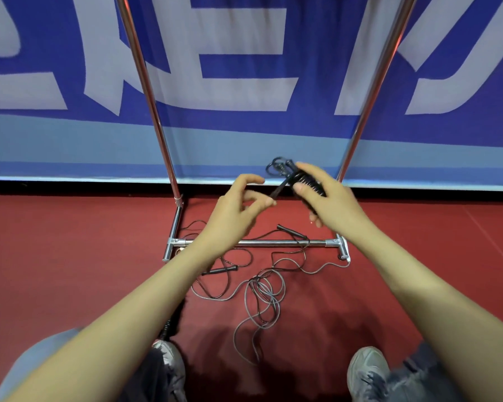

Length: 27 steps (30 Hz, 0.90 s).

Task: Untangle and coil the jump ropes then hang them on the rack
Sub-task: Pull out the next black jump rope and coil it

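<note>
Right hand [328,198] grips coiled black jump rope [285,173] above rack base bar [267,243]. Left hand [238,210] curled at its handle tip, pinch unclear. Tangled ropes [263,288] on red floor [70,242].

A blue banner [244,134] with white lettering backs red floor [70,242]; grey shoes [368,369] below.

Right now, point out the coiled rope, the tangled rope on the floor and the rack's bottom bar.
coiled rope [310,183]: head view, its wrapped turns.
tangled rope [263,288]: head view, the overlapping loops.
bottom bar [267,243]: head view, middle of the tube.
</note>
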Each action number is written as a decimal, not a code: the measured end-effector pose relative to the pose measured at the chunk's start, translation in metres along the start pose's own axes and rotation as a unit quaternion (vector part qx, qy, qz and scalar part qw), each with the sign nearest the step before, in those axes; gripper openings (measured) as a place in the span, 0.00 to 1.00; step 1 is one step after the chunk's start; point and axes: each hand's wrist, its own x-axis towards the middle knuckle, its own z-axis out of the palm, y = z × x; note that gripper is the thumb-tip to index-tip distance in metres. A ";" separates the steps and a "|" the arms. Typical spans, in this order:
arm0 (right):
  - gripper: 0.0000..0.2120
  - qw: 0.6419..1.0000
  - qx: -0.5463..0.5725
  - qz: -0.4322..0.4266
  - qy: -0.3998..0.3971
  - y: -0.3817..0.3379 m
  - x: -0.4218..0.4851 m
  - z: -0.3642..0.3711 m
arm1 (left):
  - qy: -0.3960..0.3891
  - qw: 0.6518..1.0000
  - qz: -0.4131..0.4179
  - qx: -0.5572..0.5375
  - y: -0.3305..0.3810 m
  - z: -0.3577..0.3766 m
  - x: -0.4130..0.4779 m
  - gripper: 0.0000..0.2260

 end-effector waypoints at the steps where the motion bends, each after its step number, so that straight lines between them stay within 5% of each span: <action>1: 0.19 0.999 0.034 0.001 0.019 0.001 0.002 -0.005 | 0.001 0.998 -0.032 -0.046 -0.002 0.001 0.000 0.09; 9: 0.17 0.945 0.316 0.008 -0.080 -0.015 -0.003 -0.027 | -0.032 0.961 -0.149 -0.229 -0.014 -0.008 0.010 0.03; 15: 0.17 0.891 0.271 0.019 -0.363 -0.015 -0.019 -0.019 | -0.029 0.994 -0.080 -0.074 -0.023 -0.015 0.012 0.13; 18: 0.18 0.879 0.184 0.076 -0.433 -0.012 -0.021 -0.014 | -0.061 0.995 -0.076 -0.025 -0.023 -0.015 0.010 0.12; 22: 0.18 0.897 0.090 0.112 -0.419 -0.009 -0.020 -0.004 | -0.004 0.999 -0.032 0.008 -0.019 -0.013 0.010 0.13; 27: 0.36 0.947 -0.049 0.076 -0.308 -0.005 -0.015 0.000 | 0.047 0.999 0.011 -0.014 -0.010 -0.001 0.004 0.15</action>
